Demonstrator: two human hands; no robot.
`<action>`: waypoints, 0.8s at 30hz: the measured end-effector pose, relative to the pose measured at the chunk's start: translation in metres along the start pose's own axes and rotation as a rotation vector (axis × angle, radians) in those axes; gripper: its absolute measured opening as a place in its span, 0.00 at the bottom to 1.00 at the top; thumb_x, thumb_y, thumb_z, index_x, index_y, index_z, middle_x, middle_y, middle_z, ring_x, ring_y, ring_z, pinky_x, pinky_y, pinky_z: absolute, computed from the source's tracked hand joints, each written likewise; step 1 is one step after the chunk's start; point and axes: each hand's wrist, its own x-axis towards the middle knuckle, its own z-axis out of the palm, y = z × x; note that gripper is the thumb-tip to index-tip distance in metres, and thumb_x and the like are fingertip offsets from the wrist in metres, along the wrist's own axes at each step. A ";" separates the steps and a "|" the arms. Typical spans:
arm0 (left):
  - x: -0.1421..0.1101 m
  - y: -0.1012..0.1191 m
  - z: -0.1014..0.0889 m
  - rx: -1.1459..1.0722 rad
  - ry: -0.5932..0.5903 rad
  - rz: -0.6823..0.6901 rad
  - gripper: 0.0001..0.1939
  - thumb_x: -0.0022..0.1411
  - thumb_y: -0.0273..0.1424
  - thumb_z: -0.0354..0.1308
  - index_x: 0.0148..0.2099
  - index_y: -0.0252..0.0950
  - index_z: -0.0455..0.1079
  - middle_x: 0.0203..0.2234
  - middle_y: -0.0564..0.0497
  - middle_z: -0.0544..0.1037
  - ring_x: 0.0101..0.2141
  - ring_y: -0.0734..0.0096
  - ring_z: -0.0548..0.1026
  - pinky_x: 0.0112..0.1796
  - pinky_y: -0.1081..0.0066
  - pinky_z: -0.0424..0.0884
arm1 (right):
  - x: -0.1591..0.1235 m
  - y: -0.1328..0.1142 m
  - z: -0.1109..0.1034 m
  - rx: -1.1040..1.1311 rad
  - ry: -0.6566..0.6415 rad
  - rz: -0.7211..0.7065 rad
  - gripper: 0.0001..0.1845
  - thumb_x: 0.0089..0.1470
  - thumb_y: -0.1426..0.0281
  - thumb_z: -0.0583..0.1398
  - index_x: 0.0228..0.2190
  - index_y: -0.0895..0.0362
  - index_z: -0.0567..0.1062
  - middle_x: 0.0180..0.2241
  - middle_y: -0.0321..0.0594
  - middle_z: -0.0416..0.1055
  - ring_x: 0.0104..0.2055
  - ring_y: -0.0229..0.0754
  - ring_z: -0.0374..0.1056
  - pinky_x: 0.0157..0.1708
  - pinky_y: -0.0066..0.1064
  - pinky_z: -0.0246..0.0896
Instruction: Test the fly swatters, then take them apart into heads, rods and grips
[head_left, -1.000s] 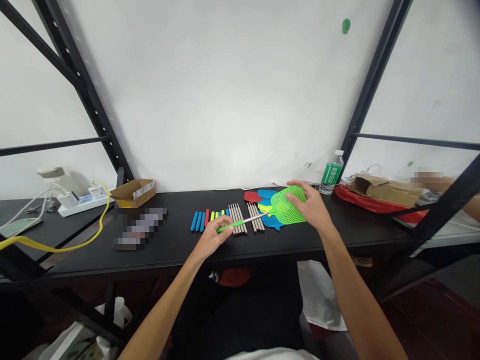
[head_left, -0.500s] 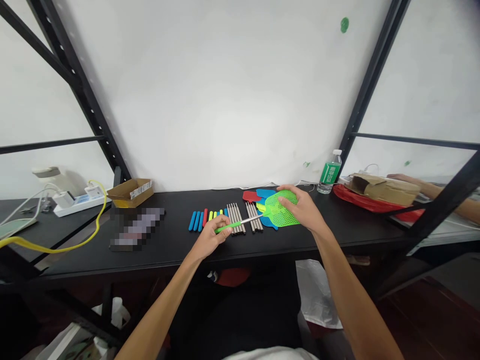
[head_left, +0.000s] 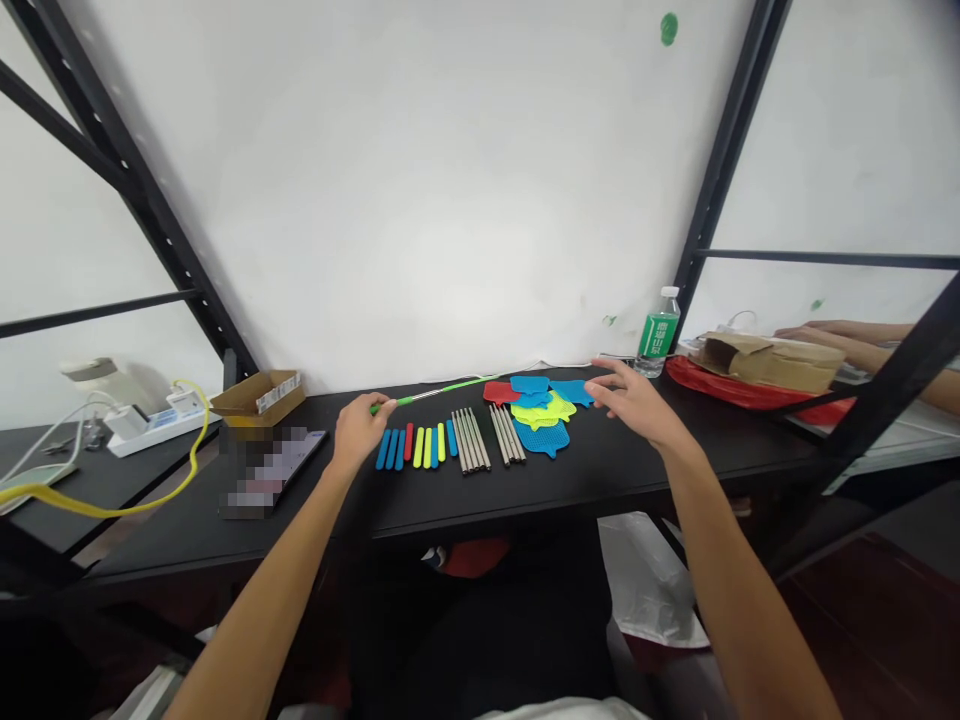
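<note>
My left hand is closed round the green grip of a fly swatter. The swatter points to the right, its head turned edge-on so that it shows only as a thin green line. My right hand is open with fingers spread, beside the blue swatter heads and touching no part of the green swatter. Below the held swatter lie a row of blue, red and yellow handle grips, metal rods in two groups, and a pile of red, blue and yellow swatter heads.
A cardboard box and a partly blurred phone are at the left, near a power strip and yellow cable. A water bottle stands at the right. Beyond the frame post, another person's arms are near a package.
My right hand has let go of the green swatter head and moved right, its fingers opening. My left hand has carried the swatter left and up, turning its head edge-on.
</note>
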 end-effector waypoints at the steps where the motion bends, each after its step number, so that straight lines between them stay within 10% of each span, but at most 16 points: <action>1: 0.008 -0.008 0.001 0.084 -0.010 -0.054 0.16 0.63 0.42 0.52 0.39 0.38 0.76 0.36 0.44 0.80 0.39 0.54 0.75 0.37 0.66 0.65 | 0.000 0.000 0.000 0.006 -0.001 -0.003 0.32 0.55 0.54 0.61 0.58 0.53 0.65 0.46 0.48 0.75 0.34 0.43 0.73 0.28 0.31 0.68; 14: 0.021 -0.035 0.031 0.473 -0.112 -0.130 0.18 0.65 0.40 0.50 0.45 0.38 0.78 0.46 0.39 0.77 0.48 0.46 0.73 0.46 0.55 0.66 | 0.003 0.005 0.030 -0.167 -0.185 -0.045 0.24 0.57 0.56 0.59 0.51 0.53 0.73 0.43 0.43 0.76 0.34 0.42 0.73 0.32 0.31 0.64; 19: -0.001 -0.032 0.008 0.350 -0.018 -0.190 0.20 0.65 0.44 0.48 0.48 0.41 0.76 0.44 0.44 0.79 0.45 0.50 0.75 0.41 0.61 0.68 | -0.001 0.000 0.032 -0.312 -0.229 -0.021 0.18 0.57 0.57 0.58 0.43 0.55 0.77 0.36 0.41 0.78 0.36 0.43 0.73 0.32 0.29 0.61; 24: -0.040 -0.025 -0.015 0.327 -0.261 -0.258 0.26 0.60 0.55 0.48 0.44 0.44 0.77 0.40 0.45 0.81 0.43 0.46 0.76 0.38 0.60 0.69 | -0.003 -0.004 0.039 -0.418 -0.234 0.005 0.15 0.56 0.59 0.58 0.34 0.56 0.79 0.34 0.43 0.78 0.35 0.44 0.72 0.30 0.29 0.58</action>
